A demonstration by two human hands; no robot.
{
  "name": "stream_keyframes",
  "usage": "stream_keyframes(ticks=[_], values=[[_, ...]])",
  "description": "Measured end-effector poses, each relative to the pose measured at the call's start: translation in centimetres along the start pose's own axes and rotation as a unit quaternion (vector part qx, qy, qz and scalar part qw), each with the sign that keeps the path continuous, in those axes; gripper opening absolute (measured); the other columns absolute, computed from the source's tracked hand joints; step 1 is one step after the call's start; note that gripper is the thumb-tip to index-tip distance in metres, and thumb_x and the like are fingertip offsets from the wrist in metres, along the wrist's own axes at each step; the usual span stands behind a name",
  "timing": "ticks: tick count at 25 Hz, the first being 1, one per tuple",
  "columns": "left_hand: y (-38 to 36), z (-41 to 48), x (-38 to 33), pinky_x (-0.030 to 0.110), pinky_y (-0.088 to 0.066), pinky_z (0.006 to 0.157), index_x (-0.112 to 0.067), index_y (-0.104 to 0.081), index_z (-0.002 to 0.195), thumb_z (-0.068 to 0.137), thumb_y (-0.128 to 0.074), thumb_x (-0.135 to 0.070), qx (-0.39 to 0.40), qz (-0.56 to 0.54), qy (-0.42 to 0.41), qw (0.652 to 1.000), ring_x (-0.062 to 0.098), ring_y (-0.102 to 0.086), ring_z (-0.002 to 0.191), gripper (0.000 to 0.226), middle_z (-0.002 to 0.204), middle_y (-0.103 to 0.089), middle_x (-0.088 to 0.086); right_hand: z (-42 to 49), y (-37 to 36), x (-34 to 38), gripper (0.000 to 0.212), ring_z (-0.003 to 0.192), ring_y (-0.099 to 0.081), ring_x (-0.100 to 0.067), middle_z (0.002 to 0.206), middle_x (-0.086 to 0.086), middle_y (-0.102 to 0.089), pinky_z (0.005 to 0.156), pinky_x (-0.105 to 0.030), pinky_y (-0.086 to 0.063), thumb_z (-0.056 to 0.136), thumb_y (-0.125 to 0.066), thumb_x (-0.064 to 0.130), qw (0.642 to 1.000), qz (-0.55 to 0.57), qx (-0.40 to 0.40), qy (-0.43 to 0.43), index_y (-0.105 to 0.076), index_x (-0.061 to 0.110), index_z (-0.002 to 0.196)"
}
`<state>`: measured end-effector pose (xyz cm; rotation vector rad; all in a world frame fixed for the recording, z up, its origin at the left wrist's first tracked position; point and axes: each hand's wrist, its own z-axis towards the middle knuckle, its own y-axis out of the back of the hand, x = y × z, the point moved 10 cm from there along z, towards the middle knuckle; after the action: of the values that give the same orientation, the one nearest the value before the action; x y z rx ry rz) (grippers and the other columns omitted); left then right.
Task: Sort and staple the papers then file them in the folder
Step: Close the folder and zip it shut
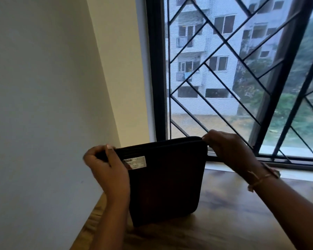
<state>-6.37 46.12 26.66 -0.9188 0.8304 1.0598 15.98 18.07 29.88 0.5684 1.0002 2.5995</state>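
The black folder [167,181] stands upright on the wooden counter [233,213], its top corners pinched by the left hand [107,168] and right hand [228,150].

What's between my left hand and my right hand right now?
In the head view, the black folder spans the stretch, standing upright on the wooden table. The left hand grips its top left corner, the right hand its top right.
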Motion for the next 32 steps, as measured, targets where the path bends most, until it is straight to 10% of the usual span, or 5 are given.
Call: stream_keyframes(ticks=[4, 8, 17, 27, 32], values=[[-6.1, -6.6, -9.4, 0.046, -0.035, 0.114, -0.008, -0.051, 0.137, 0.094, -0.065, -0.038, 0.186, 0.195, -0.365, 0.891, 0.028, -0.045, 0.135, 0.054, 0.142, -0.052, 0.013, -1.5, 0.7, 2.0, 0.017, 0.076, -0.069, -0.020, 0.090, 0.003, -0.071, 0.063, -0.045, -0.056, 0.092, -0.067, -0.002, 0.998, 0.038, -0.054, -0.001, -0.067, 0.014, 0.096], [-13.9, -11.1, -8.0, 0.042, -0.048, 0.099, -0.024, -0.060, 0.129, 0.086, -0.063, -0.063, 0.412, 0.366, -0.387, 0.739, 0.021, -0.061, 0.115, 0.059, 0.125, -0.066, -0.002, -1.1, 1.4, 5.8, 0.013, 0.078, -0.071, -0.027, 0.097, 0.001, -0.070, 0.062, -0.047, -0.056, 0.094, -0.057, 0.009, 0.996, 0.052, -0.051, 0.054, -0.062, 0.020, 0.099], [-9.1, -5.5, -7.8, 0.009, -0.047, 0.083, -0.039, -0.072, 0.088, 0.077, -0.085, -0.016, 0.369, 0.081, -0.106, 0.920, -0.008, -0.065, 0.092, 0.029, 0.091, -0.072, -0.028, -0.2, 4.2, 10.5, 0.021, 0.075, -0.068, -0.024, 0.100, 0.007, -0.071, 0.053, -0.038, -0.052, 0.089, -0.061, 0.011, 0.990, -0.082, -0.021, 0.116, -0.064, 0.024, 0.106], [-1.3, -3.3, 5.9, 0.042, -0.057, 0.092, -0.018, -0.072, 0.109, 0.091, -0.072, -0.014, 0.241, -0.024, 0.149, 0.959, 0.026, -0.070, 0.106, 0.019, 0.108, -0.074, 0.005, -6.4, -1.6, 6.7, 0.029, 0.071, -0.063, -0.016, 0.085, 0.008, -0.065, 0.049, -0.036, -0.050, 0.099, -0.036, 0.036, 0.983, -0.104, 0.095, 0.118, -0.062, 0.024, 0.096], [3.5, -2.6, 12.4, 0.033, -0.054, 0.087, -0.015, -0.060, 0.126, 0.100, -0.062, -0.021, 0.199, -0.006, 0.208, 0.958, 0.028, -0.064, 0.117, 0.027, 0.122, -0.067, 0.006, -10.1, -2.8, 2.3, 0.017, 0.065, -0.062, -0.022, 0.080, 0.004, -0.064, 0.046, -0.036, -0.047, 0.098, -0.050, 0.034, 0.990, -0.095, 0.090, 0.051, -0.061, 0.021, 0.095]])
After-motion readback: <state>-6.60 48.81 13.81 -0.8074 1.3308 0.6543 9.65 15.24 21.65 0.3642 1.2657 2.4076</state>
